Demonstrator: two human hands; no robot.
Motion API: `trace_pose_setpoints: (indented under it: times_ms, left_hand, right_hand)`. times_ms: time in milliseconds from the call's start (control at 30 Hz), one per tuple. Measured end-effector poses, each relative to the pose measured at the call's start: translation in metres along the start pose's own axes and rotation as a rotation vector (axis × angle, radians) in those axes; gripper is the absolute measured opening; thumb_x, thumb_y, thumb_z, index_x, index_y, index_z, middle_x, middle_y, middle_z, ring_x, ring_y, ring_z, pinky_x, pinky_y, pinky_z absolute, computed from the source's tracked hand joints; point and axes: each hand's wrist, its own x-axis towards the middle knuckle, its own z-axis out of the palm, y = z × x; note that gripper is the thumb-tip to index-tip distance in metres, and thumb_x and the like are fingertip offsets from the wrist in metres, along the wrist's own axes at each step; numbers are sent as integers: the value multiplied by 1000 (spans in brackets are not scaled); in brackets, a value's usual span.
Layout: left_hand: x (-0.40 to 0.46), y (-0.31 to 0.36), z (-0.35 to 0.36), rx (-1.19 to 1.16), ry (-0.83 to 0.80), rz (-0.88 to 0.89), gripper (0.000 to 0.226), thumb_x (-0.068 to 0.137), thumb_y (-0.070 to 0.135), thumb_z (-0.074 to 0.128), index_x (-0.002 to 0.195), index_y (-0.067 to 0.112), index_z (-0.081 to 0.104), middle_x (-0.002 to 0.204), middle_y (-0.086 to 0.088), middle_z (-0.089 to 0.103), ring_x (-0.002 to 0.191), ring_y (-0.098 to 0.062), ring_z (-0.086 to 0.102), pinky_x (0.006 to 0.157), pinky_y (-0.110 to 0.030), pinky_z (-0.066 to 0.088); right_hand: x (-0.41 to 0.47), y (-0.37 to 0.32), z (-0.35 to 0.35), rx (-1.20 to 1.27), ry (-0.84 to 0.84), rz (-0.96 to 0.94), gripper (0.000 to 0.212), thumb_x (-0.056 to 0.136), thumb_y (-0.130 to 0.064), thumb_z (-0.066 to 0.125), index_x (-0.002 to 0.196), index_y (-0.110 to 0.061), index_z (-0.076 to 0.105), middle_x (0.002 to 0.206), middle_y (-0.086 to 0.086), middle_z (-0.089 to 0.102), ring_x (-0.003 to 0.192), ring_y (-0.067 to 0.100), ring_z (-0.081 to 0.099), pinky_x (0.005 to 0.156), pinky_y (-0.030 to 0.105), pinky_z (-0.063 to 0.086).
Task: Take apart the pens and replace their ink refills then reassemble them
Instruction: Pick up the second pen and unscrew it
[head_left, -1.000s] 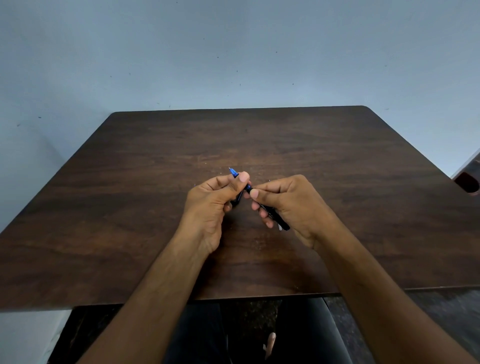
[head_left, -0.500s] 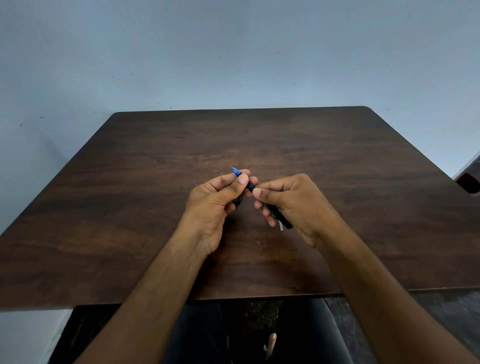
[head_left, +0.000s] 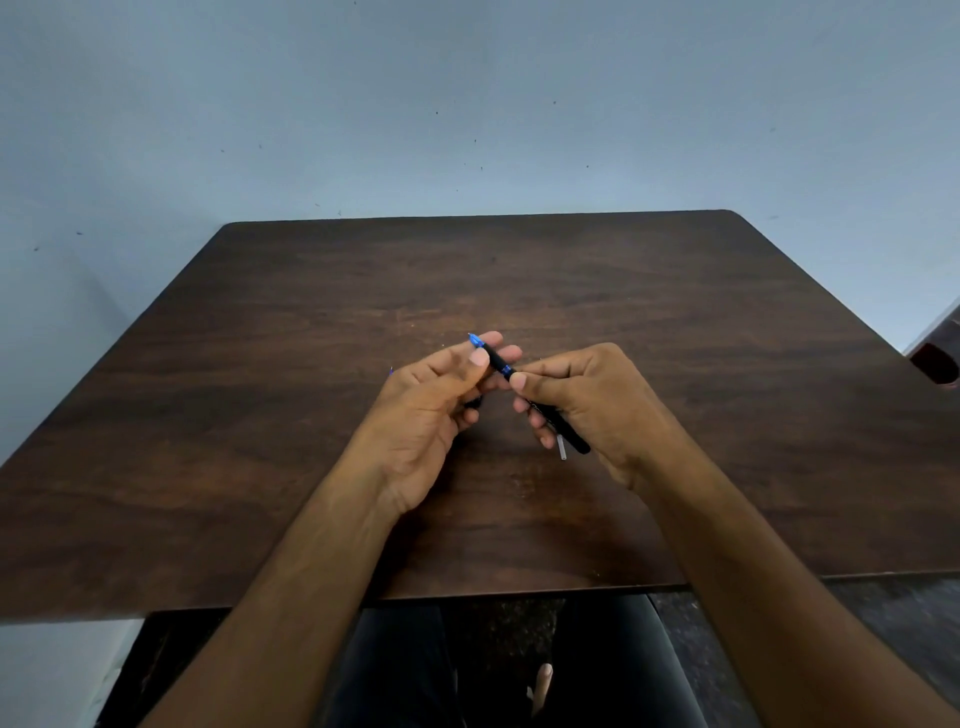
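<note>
Both hands on pen (left fingers looser now)

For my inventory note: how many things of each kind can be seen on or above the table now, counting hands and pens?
Hands: 2, the left hand and the right hand
Pens: 1, the black pen with a blue tip, held by both hands
Tables: 1, the dark wooden table
Total: 4
</note>
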Motion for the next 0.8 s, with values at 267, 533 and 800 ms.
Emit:
trace_pose_setpoints:
  times_ms: [267,533,800]
  left_hand:
    - [3,-4,1,-24,204,25,28,72,32,81,92,13,78,89,-4,77,80,-12,60,71,-28,39]
    - [4,-5,0,-56,90,-20,35,81,34,73,114,20,74,112,3,76,86,-5,62,77,-27,39]
    - [4,-4,3,-40,206,30,17,76,32,78,88,21,81,100,0,78,81,-10,56,69,-26,38]
  right_hand:
    - [0,1,5,41,-30,4,13,93,-8,68,94,-2,79,68,8,67,50,10,56,47,26,49]
    - [1,3,3,21,-11,1,12,92,-9,69,91,-7,81,68,7,70,52,12,57,49,26,50]
    - [1,4,3,42,-1,28,11,91,-8,69,96,-4,79,71,10,70,55,13,58,50,27,51]
